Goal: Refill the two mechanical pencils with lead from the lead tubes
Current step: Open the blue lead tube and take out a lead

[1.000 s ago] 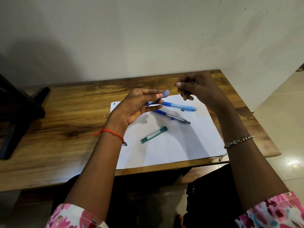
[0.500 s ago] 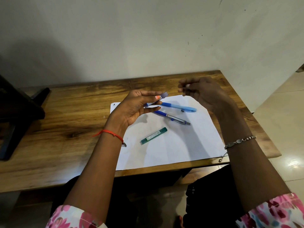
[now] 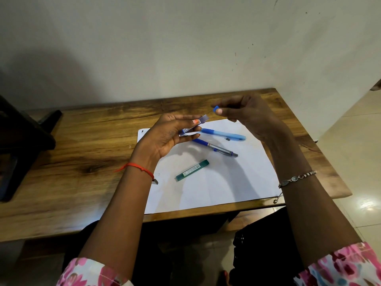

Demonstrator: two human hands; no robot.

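Note:
My left hand (image 3: 168, 137) holds a purple lead tube (image 3: 194, 124) between thumb and fingers, its open end pointing right. Just right of it, my right hand (image 3: 247, 114) pinches a small blue cap (image 3: 215, 109) at its fingertips, apart from the tube. On the white paper (image 3: 216, 182) lie a light blue mechanical pencil (image 3: 223, 134), a dark blue and silver mechanical pencil (image 3: 215, 147) and, nearer me, a green lead tube (image 3: 192, 170).
The paper lies on a wooden table (image 3: 82, 157) against a pale wall. A dark object (image 3: 20, 141) stands at the table's left end. A tiny dark piece (image 3: 227, 139) lies beside the light blue pencil. Tiled floor is to the right.
My right hand has turned and now shows a blue cap at its fingertips. My left hand has kept the purple tube in about the same place.

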